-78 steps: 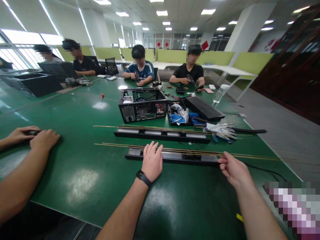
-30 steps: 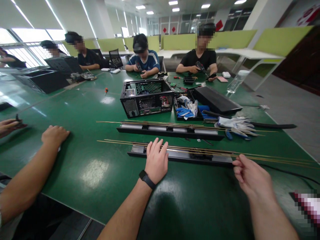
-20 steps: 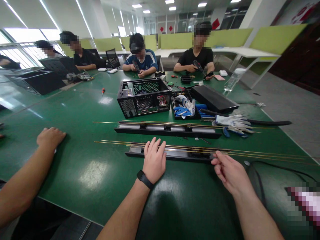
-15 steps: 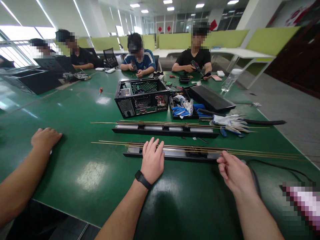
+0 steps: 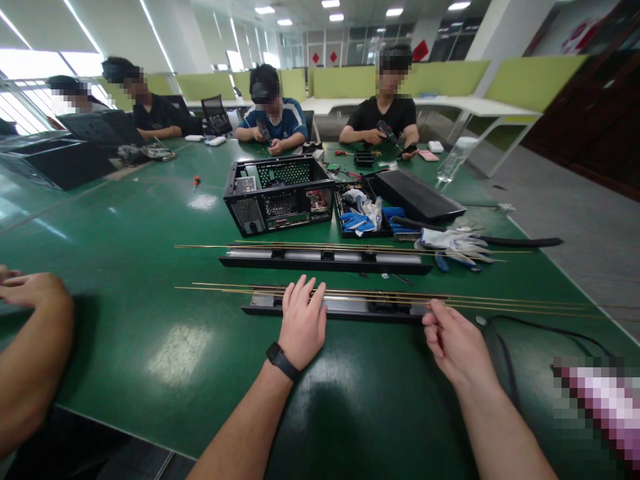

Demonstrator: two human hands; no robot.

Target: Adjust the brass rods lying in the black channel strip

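Observation:
My left hand [image 5: 303, 323], with a black watch on its wrist, lies palm down across the near black channel [image 5: 350, 316] and the thin brass-coloured rods over it. Its fingers are stretched and slightly apart. At the channel's right end my right hand [image 5: 456, 343] is closed in a pinch on a thin rod [image 5: 500, 305]; the exact grip is partly hidden by the fingers. Dark blocks [image 5: 390, 303] sit inside the channel. Farther back, a second black channel [image 5: 320, 262] lies parallel, also with long rods [image 5: 210, 246] along it.
An open black computer case [image 5: 280, 197] stands behind the channels. Right of it are a tray [image 5: 370, 232] with gloves, a black panel [image 5: 420, 195] and a white-blue glove [image 5: 455, 243]. A co-worker's arm [image 5: 30, 360] rests at left. A black cable [image 5: 550, 323] lies at right.
The co-worker's arm at left has drawn back toward the left edge. The whole view has shifted slightly. My hands stay in nearly the same place on the channel and rods.

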